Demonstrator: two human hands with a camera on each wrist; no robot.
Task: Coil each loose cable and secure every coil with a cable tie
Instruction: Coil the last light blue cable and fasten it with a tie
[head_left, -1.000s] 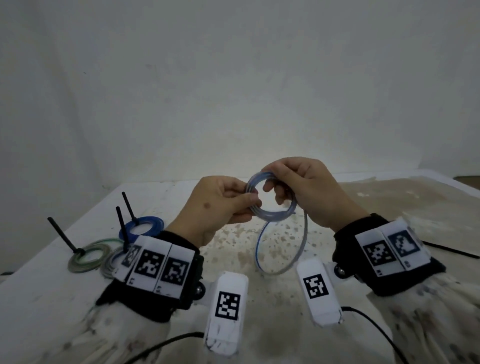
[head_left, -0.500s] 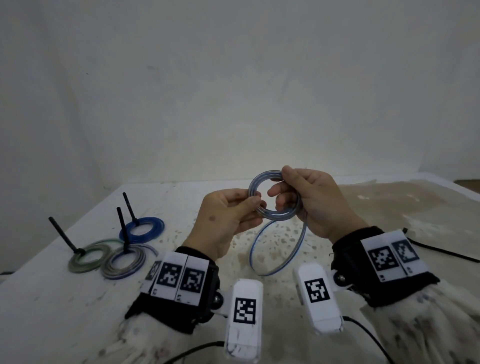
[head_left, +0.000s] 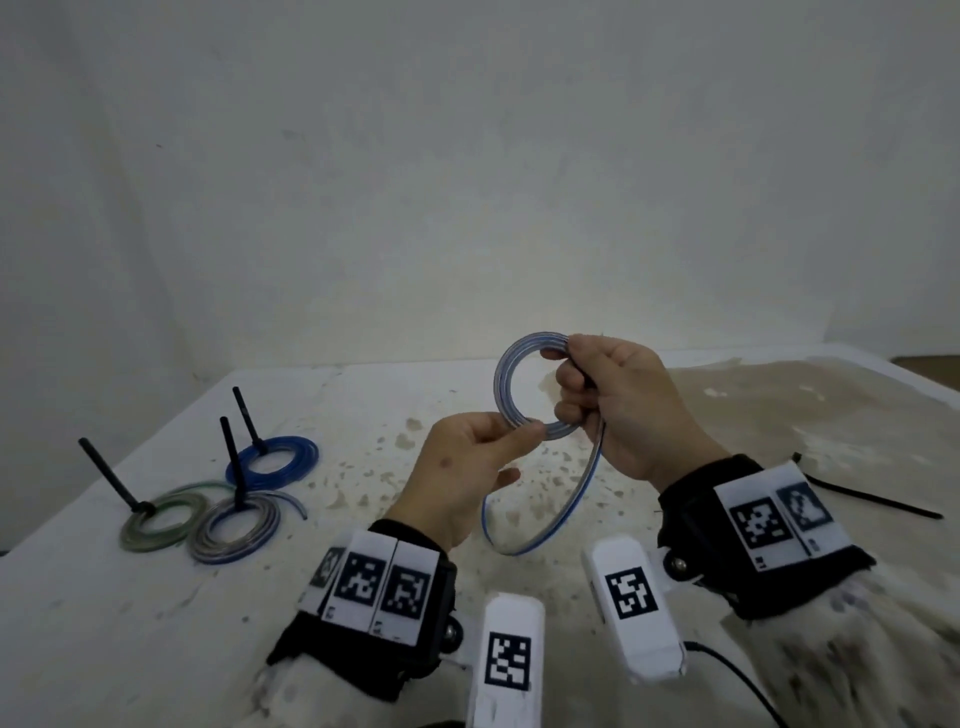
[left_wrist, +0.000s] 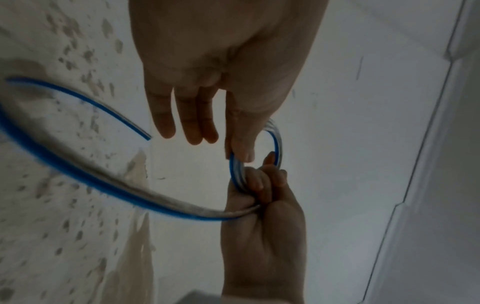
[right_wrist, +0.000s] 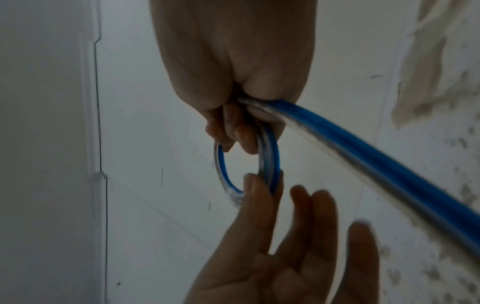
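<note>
- Four cables are in view: one clear, blue-striped cable (head_left: 506, 384) held in the air above the table (head_left: 363, 597), and three finished coils lying at the table's left.
- The three finished coils are a blue coil (head_left: 272, 461), a green coil (head_left: 161, 521) and a grey coil (head_left: 235, 530); the green and grey ones touch or overlap, and the blue one lies just behind them.
- Three black cable ties (head_left: 232, 462) stand up from those coils, one on each.
- A fourth, loose cable tie (head_left: 862, 498) lies flat on the table at the right, apart from both hands.
- Two hands work the held cable, which is wound into a small ring of several turns.
- The left hand (head_left: 457, 483) pinches the ring's lower edge between thumb and forefinger; the left wrist view shows its other three fingers (left_wrist: 187, 123) extended and off the cable.
- The right hand (head_left: 623, 405) has its fingers curled round the ring's right side, with fingertips (right_wrist: 241, 133) hooked through the opening.
- From the right hand's grip a loose tail (head_left: 566, 514) of the cable hangs down in a wide curve between the two wrists, its cut end (left_wrist: 146, 136) free near the left hand's fingers.
</note>
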